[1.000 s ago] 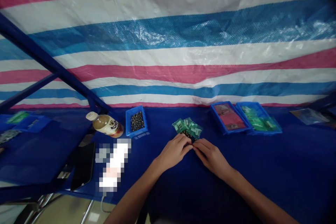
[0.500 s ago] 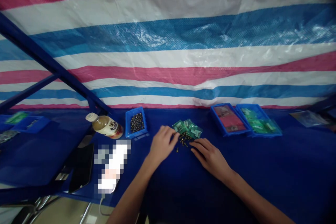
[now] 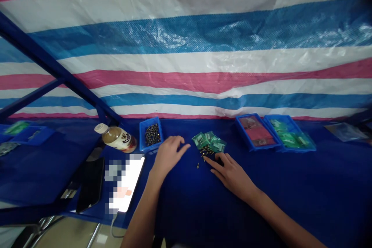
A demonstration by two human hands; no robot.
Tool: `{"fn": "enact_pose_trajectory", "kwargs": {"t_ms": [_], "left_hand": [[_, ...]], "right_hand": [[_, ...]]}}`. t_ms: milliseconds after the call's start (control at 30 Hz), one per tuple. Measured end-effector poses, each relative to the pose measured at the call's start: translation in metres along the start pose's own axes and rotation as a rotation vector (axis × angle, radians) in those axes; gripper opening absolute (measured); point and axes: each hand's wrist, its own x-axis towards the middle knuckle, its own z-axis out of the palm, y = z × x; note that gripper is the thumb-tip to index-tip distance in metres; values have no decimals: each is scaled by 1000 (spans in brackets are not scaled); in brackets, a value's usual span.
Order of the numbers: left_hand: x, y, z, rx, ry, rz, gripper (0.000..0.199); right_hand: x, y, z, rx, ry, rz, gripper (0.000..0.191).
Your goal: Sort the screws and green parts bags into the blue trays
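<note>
My left hand (image 3: 168,155) is over the blue tabletop, thumb and fingers apart with nothing between them, just right of a blue bin (image 3: 150,148) of small dark-and-gold metal parts (image 3: 152,135). My right hand (image 3: 232,173) reaches in from the right. Its index finger is stretched out to the edge of a small pile of gold-coloured metal pieces (image 3: 205,150), and the hand holds nothing that I can see. Several small clear packets with green contents (image 3: 215,144) lie just behind the pile. One loose gold-coloured piece (image 3: 198,166) lies nearer to me.
Back right, one blue bin holds red packets (image 3: 257,131) and another holds green packets (image 3: 290,133). A drink bottle (image 3: 119,138), a lit phone-like screen (image 3: 132,184) with a cable and a dark tablet-like device (image 3: 91,186) are on the left. A striped sheet (image 3: 186,62) hangs behind.
My left hand has drawn away from the pile toward the left, its fingers spreading. My right index finger has stretched out to the gold-coloured pieces. The view has shifted slightly.
</note>
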Motion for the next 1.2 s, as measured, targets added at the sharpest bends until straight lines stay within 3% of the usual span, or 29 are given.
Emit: {"fn": "enact_pose_trajectory", "kwargs": {"t_ms": [100,200,400,633,867,1033,1200], "left_hand": [[-3,20,11,-132,-309,171,32],[-6,25,21,-175,-405,210,36],[-5,23,26,-215,-449,257,26],[-5,34,24,-216,-384,265,12],[-7,47,25,-306,-290,400,17],[-8,51,27,-281,-313,453,18],[-8,54,25,-304,-340,416,13]], "right_hand": [[0,0,0,-22,-13,3,47],[-1,2,0,-28,-12,6,45],[-2,4,1,5,2,19,44],[-3,2,-5,105,45,48,38],[-2,-4,-13,292,44,70,21],[-2,-4,-14,409,31,100,15],[-2,-3,-15,474,27,111,11]]}}
